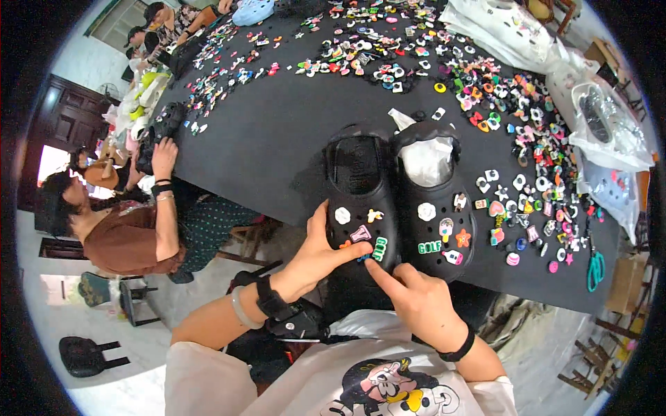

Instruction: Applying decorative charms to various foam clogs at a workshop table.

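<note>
I am working on the left black clog [359,197], which stands at the near edge of the black table [277,139], with its toe toward me. My left hand [316,260] holds the toe of this clog from its left side; the thumb is raised along the side of the clog and the other fingers lie over the front, close to a pink letter charm [360,234]. My right hand [416,301] comes from below with the forefinger stretched out, the other fingers folded in; its tip presses at the toe edge beside a green charm [380,248]. I cannot tell if something small is under the fingertip.

Touching this clog on its right side stands the right black clog [436,201], filled with white paper and carrying several coloured charms.

Further right, and along the far edge of the table, many loose charms [517,125] are spread. Clear plastic bags [603,125] lie at the right edge. At the left edge, another person's hand [164,158] holds a black clog [158,133].
</note>
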### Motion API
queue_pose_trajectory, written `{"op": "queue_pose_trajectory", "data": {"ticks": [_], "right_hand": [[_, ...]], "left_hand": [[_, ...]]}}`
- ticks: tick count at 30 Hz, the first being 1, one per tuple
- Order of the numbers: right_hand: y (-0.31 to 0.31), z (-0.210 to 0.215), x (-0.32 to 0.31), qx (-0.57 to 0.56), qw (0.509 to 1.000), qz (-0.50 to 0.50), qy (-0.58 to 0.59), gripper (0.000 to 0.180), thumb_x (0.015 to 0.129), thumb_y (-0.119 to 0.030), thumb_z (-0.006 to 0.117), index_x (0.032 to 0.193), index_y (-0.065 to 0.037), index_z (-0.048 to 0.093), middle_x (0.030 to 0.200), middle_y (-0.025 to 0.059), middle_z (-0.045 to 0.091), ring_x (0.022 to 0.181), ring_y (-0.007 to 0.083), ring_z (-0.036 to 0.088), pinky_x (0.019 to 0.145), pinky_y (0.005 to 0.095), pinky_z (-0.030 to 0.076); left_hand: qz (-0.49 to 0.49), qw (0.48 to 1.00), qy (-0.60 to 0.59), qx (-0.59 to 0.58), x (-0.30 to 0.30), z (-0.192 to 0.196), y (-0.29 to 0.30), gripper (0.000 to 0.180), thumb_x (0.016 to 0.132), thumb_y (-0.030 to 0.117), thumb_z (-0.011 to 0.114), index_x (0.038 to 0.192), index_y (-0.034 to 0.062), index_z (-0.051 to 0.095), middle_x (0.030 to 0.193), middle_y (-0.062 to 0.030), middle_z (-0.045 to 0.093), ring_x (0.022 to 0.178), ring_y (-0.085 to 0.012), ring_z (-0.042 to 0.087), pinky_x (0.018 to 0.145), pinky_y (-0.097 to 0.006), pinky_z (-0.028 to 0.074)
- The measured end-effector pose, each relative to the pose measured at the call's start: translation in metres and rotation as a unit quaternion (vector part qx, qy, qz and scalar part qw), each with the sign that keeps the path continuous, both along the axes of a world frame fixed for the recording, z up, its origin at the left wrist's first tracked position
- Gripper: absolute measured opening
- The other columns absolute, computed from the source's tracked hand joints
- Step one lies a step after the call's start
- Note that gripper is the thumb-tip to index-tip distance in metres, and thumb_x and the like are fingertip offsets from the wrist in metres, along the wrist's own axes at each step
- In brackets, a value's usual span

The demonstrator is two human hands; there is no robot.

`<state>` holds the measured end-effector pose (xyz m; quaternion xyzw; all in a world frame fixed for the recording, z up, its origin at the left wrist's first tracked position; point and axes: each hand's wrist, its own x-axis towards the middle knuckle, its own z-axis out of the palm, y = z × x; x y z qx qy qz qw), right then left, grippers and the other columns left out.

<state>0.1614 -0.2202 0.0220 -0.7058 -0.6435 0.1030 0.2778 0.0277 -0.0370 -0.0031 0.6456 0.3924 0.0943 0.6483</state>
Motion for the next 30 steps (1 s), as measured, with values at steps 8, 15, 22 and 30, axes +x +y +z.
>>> {"op": "queue_pose_trajectory", "data": {"ticks": [8, 15, 22, 30], "right_hand": [[0.004, 0.007, -0.003, 0.009, 1.0, -0.027, -0.003, 0.04, 0.081, -0.009, 0.07, 0.121, -0.015, 0.065, 0.071, 0.0027, 0.053, 0.054, 0.0189, 0.059, 0.048, 0.0312, 0.05], [0.001, 0.001, -0.001, 0.007, 1.0, -0.026, 0.012, 0.043, 0.082, -0.008, 0.07, 0.123, -0.018, 0.064, 0.07, 0.0031, 0.053, 0.054, 0.019, 0.059, 0.048, 0.031, 0.05], [-0.007, -0.005, -0.003, -0.013, 0.988, -0.105, 0.109, 0.069, 0.083, -0.019, 0.074, 0.138, 0.008, 0.043, 0.074, 0.0092, 0.058, 0.058, 0.0239, 0.062, 0.051, 0.0335, 0.052], [-0.004, -0.004, 0.002, -0.064, 0.995, -0.06, 0.046, 0.071, 0.083, -0.029, 0.074, 0.137, 0.007, 0.045, 0.068, 0.0085, 0.055, 0.052, 0.0222, 0.06, 0.046, 0.032, 0.049]], "left_hand": [[-0.061, 0.987, -0.03, -0.145, 0.006, 0.031, 0.011, 0.102, 0.078, 0.006, 0.081, 0.151, -0.0004, 0.01, 0.141, -0.0132, 0.042, 0.131, -0.0213, 0.042, 0.111, -0.036, 0.035], [-0.081, 0.987, -0.023, -0.14, 0.004, 0.041, 0.014, 0.102, 0.076, 0.007, 0.083, 0.149, -0.0056, 0.013, 0.14, -0.0168, 0.044, 0.129, -0.0245, 0.046, 0.11, -0.036, 0.037], [-0.098, 0.976, 0.086, -0.176, 0.013, 0.039, 0.028, 0.093, 0.072, 0.006, 0.085, 0.141, -0.0059, 0.024, 0.134, -0.0172, 0.048, 0.129, -0.0256, 0.046, 0.11, -0.036, 0.037], [-0.141, 0.98, 0.045, -0.133, 0.015, 0.037, 0.021, 0.104, 0.068, 0.011, 0.089, 0.141, -0.0058, 0.017, 0.136, -0.0157, 0.046, 0.129, -0.0228, 0.045, 0.111, -0.038, 0.036]]}}
